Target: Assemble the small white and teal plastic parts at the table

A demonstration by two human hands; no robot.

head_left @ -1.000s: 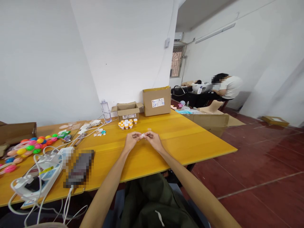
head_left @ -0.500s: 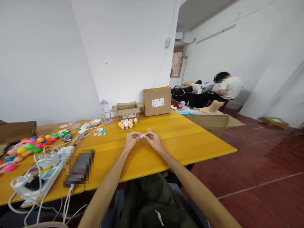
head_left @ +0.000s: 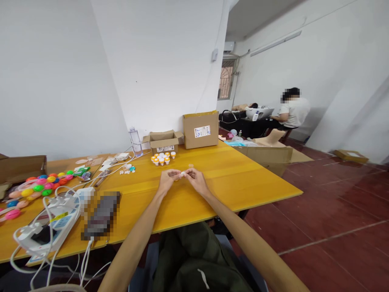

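Observation:
Over the yellow wooden table [head_left: 243, 182], my left hand [head_left: 167, 180] and my right hand [head_left: 197, 179] meet fingertip to fingertip. Pinched between them is a small white piece [head_left: 182, 174], too small to make out in detail. A bit of orange shows on the table just under my left fingers. Beyond the hands lies a clear round disc [head_left: 191, 165]. A cluster of white-and-orange capped pieces [head_left: 162, 158] stands farther back, in front of an open cardboard box [head_left: 164, 141].
A closed carton [head_left: 200, 130] and a clear bottle [head_left: 135, 142] stand by the wall. At left lie colourful plastic balls [head_left: 39, 186], a power strip [head_left: 57, 231] with tangled white cables and a blurred dark device [head_left: 101, 215]. A person [head_left: 293, 107] sits at the far right.
My hands hold nearly the same pose around the small white piece. In the background the seated person has raised their head and sits more upright.

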